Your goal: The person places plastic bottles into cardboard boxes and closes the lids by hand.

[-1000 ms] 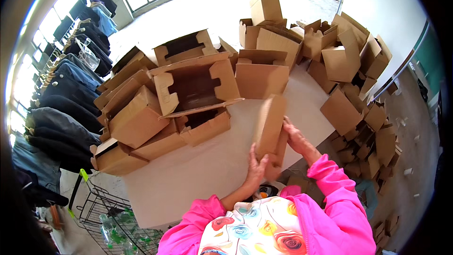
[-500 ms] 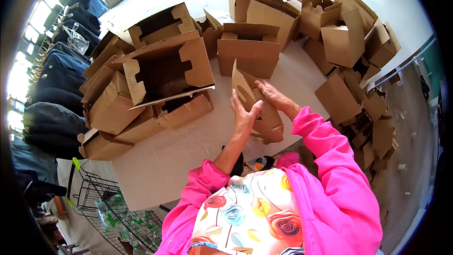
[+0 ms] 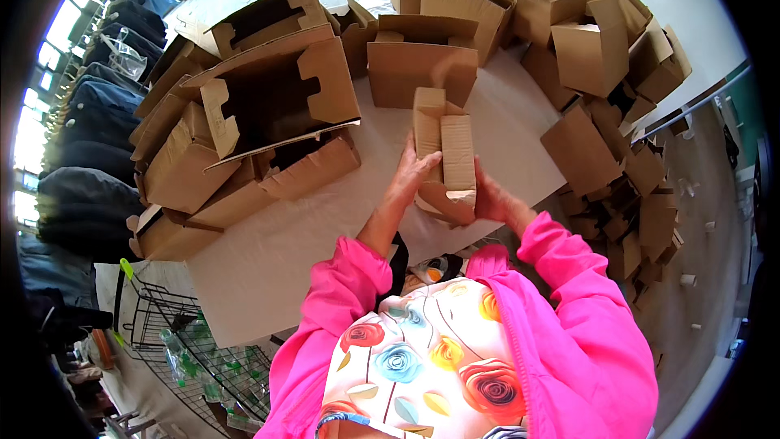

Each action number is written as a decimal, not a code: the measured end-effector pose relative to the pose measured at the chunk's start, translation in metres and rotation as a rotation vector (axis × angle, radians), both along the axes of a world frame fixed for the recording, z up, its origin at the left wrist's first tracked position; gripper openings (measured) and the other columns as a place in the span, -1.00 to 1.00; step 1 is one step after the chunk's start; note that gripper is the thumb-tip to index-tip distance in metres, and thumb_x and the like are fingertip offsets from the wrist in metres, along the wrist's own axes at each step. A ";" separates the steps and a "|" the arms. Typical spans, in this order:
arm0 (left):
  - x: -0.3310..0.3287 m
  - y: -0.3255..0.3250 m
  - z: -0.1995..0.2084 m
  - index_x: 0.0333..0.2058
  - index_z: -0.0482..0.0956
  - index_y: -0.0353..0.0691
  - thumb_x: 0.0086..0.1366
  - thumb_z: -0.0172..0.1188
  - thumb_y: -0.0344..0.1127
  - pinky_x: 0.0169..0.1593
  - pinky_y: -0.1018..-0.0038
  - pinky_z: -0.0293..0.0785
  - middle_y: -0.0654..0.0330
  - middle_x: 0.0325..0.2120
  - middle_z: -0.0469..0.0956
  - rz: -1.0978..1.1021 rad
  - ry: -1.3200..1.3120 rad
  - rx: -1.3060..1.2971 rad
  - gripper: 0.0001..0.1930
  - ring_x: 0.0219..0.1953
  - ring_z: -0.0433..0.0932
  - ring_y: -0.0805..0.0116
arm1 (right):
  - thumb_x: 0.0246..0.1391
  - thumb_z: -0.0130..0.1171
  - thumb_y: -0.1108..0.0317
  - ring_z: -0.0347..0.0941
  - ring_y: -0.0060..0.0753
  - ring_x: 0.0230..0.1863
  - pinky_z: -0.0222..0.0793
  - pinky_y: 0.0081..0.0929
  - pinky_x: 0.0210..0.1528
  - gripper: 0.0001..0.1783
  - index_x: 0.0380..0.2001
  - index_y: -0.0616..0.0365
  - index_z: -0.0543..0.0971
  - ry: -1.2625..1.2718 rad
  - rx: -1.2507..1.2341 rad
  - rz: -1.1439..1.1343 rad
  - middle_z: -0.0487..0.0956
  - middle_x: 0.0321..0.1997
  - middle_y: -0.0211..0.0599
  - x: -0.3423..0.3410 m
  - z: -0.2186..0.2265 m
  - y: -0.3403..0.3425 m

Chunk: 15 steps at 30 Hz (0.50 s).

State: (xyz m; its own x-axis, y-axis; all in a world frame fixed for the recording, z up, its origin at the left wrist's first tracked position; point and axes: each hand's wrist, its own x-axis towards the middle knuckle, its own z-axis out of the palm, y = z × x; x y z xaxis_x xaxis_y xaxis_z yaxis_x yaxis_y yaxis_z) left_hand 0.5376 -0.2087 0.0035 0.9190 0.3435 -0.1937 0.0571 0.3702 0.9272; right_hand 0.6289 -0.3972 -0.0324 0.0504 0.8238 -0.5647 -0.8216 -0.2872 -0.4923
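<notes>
Between my two hands is a small brown cardboard box (image 3: 457,154), held above the front part of the white table (image 3: 309,215). Its long flaps are folded inward along the top. My left hand (image 3: 412,169) grips the box's left side, with the thumb laid over its edge. Against the right side presses my right hand (image 3: 496,199), its fingers partly hidden behind the cardboard. Just beyond it stands an open carton (image 3: 422,73) with its front panel facing me. A large open box (image 3: 272,102) lies to the left, its dark inside showing.
More boxes (image 3: 175,162) are stacked along the table's left side. Cartons (image 3: 593,49) crowd the far right, and a heap of them (image 3: 642,219) spills down beyond the right edge. A wire basket (image 3: 183,321) with plastic bottles stands at lower left; dark garments (image 3: 97,130) hang behind.
The box in my hands has been turned more upright, and its flaps are now folded in. My right hand has moved from the top down to its right side.
</notes>
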 end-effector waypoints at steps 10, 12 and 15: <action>0.034 0.055 0.014 0.11 0.26 -0.31 0.12 0.24 -0.18 -0.01 0.51 0.33 0.13 -0.05 0.43 -0.317 0.125 0.254 -0.37 -0.04 0.41 0.39 | -0.18 -0.13 -0.51 0.23 0.07 0.12 0.28 0.19 -0.01 0.05 0.26 -0.05 0.01 0.148 0.098 -0.370 0.17 0.21 -0.10 -0.060 -0.058 0.054; 0.043 0.078 0.005 0.07 0.33 -0.34 0.08 0.27 -0.17 -0.01 0.50 0.34 0.11 -0.05 0.46 -0.323 0.215 0.480 -0.39 -0.04 0.44 0.39 | -0.10 -0.09 -0.44 0.23 0.05 0.13 0.23 0.23 0.03 -0.02 0.26 -0.07 0.02 0.201 0.057 -0.390 0.21 0.20 -0.14 -0.065 -0.077 0.071; 0.032 0.088 0.018 0.06 0.34 -0.36 0.06 0.25 0.01 0.06 0.40 0.30 0.00 -0.01 0.43 -0.188 0.204 0.623 -0.31 0.02 0.42 0.22 | -0.03 -0.13 -0.40 0.20 -0.01 0.15 0.33 0.08 -0.05 -0.06 0.26 -0.02 -0.01 -0.161 -0.221 -0.213 0.12 0.25 -0.04 -0.050 -0.064 0.067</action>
